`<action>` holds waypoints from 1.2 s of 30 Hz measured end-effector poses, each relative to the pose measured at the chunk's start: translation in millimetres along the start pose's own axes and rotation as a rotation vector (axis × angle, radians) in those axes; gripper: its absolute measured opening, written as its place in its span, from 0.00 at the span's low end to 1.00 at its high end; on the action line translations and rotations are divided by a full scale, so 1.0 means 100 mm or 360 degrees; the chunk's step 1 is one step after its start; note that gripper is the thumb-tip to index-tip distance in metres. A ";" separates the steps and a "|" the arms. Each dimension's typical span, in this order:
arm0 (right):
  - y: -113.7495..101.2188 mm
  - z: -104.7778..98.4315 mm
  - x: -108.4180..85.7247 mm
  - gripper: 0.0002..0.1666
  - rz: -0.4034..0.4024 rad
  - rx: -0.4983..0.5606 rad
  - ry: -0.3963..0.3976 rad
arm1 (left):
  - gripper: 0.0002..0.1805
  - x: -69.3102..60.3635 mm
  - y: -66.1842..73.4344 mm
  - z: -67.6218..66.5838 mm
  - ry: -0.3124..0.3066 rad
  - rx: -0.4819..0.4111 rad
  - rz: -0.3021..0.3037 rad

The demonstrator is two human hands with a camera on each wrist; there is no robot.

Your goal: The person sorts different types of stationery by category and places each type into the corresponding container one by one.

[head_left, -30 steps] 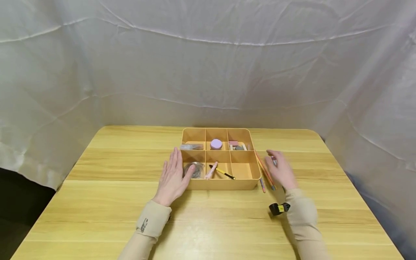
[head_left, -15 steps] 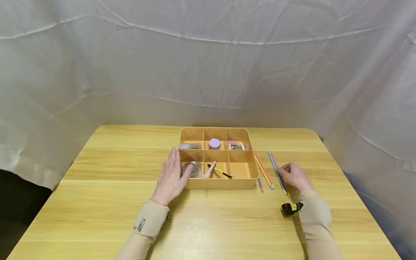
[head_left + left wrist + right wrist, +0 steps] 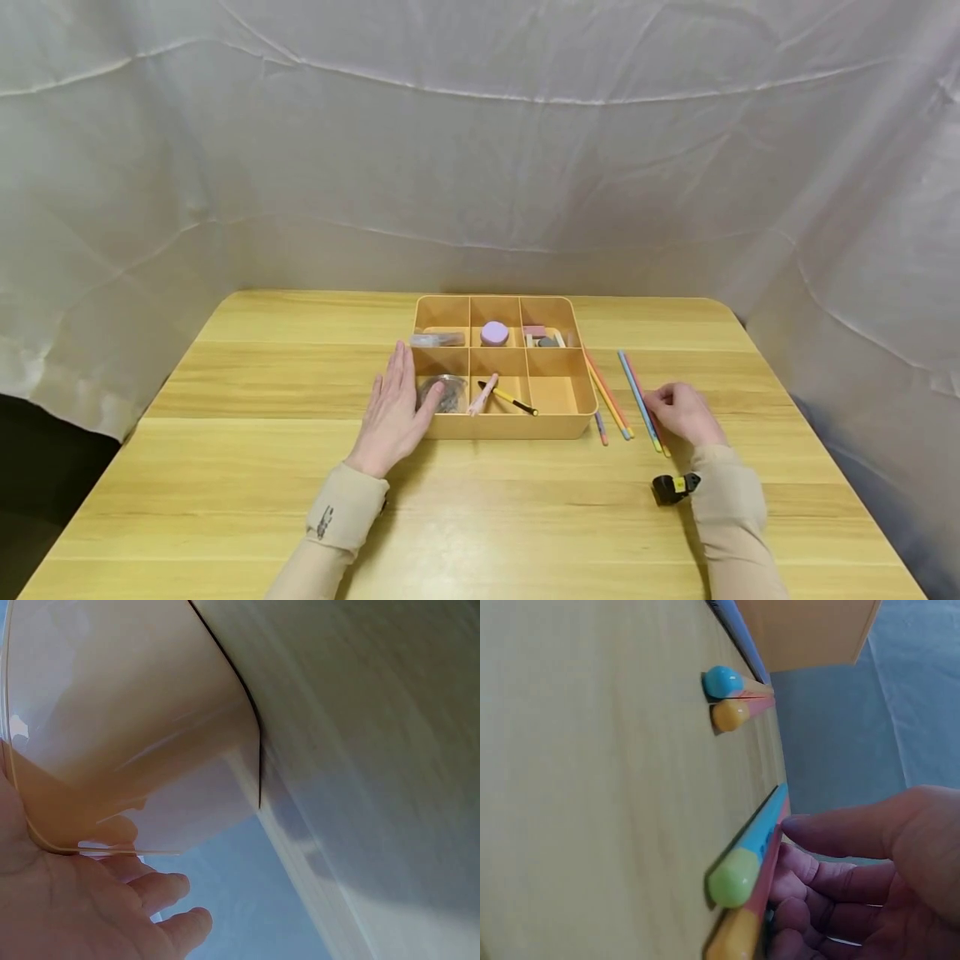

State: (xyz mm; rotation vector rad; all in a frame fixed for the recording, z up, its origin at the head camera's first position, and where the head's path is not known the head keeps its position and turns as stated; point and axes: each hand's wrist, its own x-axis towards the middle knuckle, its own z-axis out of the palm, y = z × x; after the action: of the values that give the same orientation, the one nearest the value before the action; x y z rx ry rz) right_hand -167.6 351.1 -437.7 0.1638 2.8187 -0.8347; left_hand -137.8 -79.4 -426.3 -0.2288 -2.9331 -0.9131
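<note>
My left hand (image 3: 393, 412) lies flat along the left side of a tan compartment box (image 3: 510, 427), its thumb over the rim. In the left wrist view, that palm presses against the wall of the box (image 3: 165, 735). To the right of the box, my right hand (image 3: 684, 414) has its thumb and fingertips at a pink pencil (image 3: 763, 881) with a yellow-orange end. A blue pencil (image 3: 756, 840) with a green end lies alongside, on the table. The right hand's other fingers curl beneath the thumb, and a dark strip beside them is unclear.
In the box are a purple round lid (image 3: 494, 334), a clear round container (image 3: 450, 395), a pink pen (image 3: 483, 395), a yellow-black pen (image 3: 516, 402) and small blocks (image 3: 534, 331). Several more pencils (image 3: 611, 396) lie by its right side. Grey cloth (image 3: 480, 167) hangs behind the table.
My right hand has moved right, away from the box, and the blue and pink pencils now lie apart from the others. During the last half second it barely moves. My left hand stays at the box.
</note>
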 end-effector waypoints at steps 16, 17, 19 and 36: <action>0.00 0.08 0.01 0.16 0.0021 -0.0066 0.0100 | 0.46 0.01 -0.01 0.03 0.0013 -0.0004 0.0007; 0.00 0.08 0.01 0.15 0.0015 -0.0063 0.0103 | 0.46 0.00 -0.01 0.03 0.0013 -0.0006 0.0006; -0.01 0.08 0.01 0.15 0.0000 -0.0062 0.0112 | 0.46 0.01 -0.01 0.03 0.0010 -0.0007 0.0001; 0.01 0.04 0.00 0.20 -0.0046 0.0058 0.0040 | 0.46 0.00 -0.01 0.01 0.0004 -0.0025 -0.0005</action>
State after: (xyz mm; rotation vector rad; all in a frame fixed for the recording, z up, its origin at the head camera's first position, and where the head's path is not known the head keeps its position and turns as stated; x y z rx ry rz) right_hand -167.2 350.1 -441.6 0.1399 2.8367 -0.8967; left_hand -138.0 -79.8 -427.7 -0.2238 -2.9257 -0.9369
